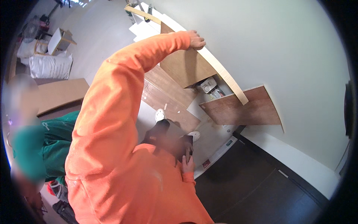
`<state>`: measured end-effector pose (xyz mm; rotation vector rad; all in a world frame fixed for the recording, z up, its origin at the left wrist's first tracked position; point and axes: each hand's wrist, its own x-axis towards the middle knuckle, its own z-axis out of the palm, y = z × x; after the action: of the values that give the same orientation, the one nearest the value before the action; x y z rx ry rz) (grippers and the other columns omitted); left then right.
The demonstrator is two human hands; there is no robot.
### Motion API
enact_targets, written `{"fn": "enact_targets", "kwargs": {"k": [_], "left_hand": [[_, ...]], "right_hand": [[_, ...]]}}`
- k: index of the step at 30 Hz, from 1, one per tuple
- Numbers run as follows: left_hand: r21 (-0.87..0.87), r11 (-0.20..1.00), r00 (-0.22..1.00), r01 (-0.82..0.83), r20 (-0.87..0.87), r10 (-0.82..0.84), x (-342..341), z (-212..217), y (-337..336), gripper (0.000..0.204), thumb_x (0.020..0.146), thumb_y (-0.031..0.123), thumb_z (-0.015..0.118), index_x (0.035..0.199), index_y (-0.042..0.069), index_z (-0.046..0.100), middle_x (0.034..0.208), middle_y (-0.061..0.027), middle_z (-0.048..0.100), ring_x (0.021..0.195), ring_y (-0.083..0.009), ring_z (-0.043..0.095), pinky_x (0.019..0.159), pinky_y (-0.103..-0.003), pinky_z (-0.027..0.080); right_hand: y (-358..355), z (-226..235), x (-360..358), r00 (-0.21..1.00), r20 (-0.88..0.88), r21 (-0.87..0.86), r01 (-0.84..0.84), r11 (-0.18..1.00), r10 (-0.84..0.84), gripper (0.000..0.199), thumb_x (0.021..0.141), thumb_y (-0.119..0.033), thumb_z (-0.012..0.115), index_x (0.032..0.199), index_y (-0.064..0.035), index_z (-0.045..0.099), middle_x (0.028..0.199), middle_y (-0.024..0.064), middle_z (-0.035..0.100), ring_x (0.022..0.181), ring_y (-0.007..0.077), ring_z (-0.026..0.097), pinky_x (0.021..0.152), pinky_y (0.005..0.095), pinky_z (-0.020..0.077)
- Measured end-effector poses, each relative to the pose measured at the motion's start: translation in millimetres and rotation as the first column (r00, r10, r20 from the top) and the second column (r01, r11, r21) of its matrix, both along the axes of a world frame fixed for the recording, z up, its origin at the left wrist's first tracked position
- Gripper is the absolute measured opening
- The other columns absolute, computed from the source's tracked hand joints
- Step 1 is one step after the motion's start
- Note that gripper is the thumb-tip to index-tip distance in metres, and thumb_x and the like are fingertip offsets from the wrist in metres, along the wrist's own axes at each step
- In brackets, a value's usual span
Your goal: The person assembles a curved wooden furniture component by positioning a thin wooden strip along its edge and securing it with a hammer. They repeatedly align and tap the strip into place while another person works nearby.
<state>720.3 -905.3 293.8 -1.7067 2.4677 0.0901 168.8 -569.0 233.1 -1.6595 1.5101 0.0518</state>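
My left hand [196, 40] is raised high, its fingers hooked over the top of a long pale wooden edge strip [223, 72] that runs along the white wall [283, 48]. Brown wood-grain panels [186, 67] sit under the strip. A second brown panel [242, 110] lies lower right. My orange sleeve [112, 104] fills the middle of the view. My right hand [188, 161] is close to my chest and grips a dark object [169, 138] that is blurred; what it is cannot be told.
A white box with wiring [208, 86] shows in the gap between the panels. Two white round things [160, 115] lie on the floor boards below. A person in a green top [52, 145] stands at left. White sacks [50, 66] and a large flat board [59, 95] lie behind.
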Motion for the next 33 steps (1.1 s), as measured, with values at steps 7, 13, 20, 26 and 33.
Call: {"fn": "enact_targets", "kwargs": {"k": [7,13,20,26,33], "left_hand": [[-0.242,0.961,0.990,0.138,0.013,-0.139,14.4,-13.6,42.9,0.035,0.075,0.006,0.063,0.107,0.004,0.049,0.101,-0.0099,0.056,0.094,-0.0281,0.062,0.078,-0.039,0.054],[-0.342,0.922,0.981,0.181,0.129,-0.144,-42.1,25.0,122.0,0.029,0.081,0.013,0.057,0.109,0.005,0.050,0.099,-0.0078,0.055,0.091,-0.0222,0.060,0.075,-0.034,0.052],[-0.399,0.911,0.983,0.105,0.177,-0.036,-124.2,145.8,195.5,0.030,0.086,0.016,0.054,0.115,0.009,0.050,0.098,-0.0031,0.055,0.089,-0.0183,0.059,0.076,-0.031,0.050],[-0.472,0.882,0.987,-0.013,0.137,0.088,-184.8,166.9,225.7,0.031,0.086,0.015,0.054,0.116,0.009,0.050,0.100,-0.0017,0.056,0.092,-0.0149,0.060,0.076,-0.029,0.048],[-0.286,0.958,0.991,-0.010,0.126,0.048,-217.5,110.2,267.8,0.034,0.089,0.015,0.053,0.122,0.005,0.050,0.111,-0.0079,0.059,0.099,-0.0204,0.061,0.081,-0.033,0.050]], "right_hand": [[-4.2,-21.4,-18.2,0.994,-0.022,0.168,0.113,0.979,-0.111,0.046,0.093,-0.044,0.060,0.105,0.0007,0.057,0.090,0.0276,0.065,0.086,0.0488,0.063,0.074,0.0524,0.0478],[8.8,-50.1,-71.2,0.999,-0.039,0.094,0.022,0.995,-0.018,0.051,0.093,-0.049,0.057,0.103,0.0010,0.056,0.088,0.0277,0.064,0.083,0.0496,0.061,0.073,0.0534,0.0465],[1.0,-74.2,-138.3,0.996,0.015,-0.032,-0.087,0.996,0.088,0.042,0.092,-0.042,0.062,0.098,-0.0012,0.056,0.076,0.0198,0.063,0.069,0.0371,0.063,0.063,0.0462,0.0475],[-18.3,-89.8,-172.3,0.992,0.114,-0.014,-0.050,0.999,0.052,0.036,0.091,-0.037,0.064,0.090,-0.0025,0.054,0.066,0.0170,0.059,0.057,0.0345,0.061,0.057,0.0477,0.0465],[-0.8,-58.8,-183.5,0.992,0.085,-0.104,-0.082,0.991,0.091,0.034,0.092,-0.034,0.062,0.093,-0.0008,0.055,0.075,0.0206,0.063,0.068,0.0413,0.063,0.062,0.0486,0.0475]]}}
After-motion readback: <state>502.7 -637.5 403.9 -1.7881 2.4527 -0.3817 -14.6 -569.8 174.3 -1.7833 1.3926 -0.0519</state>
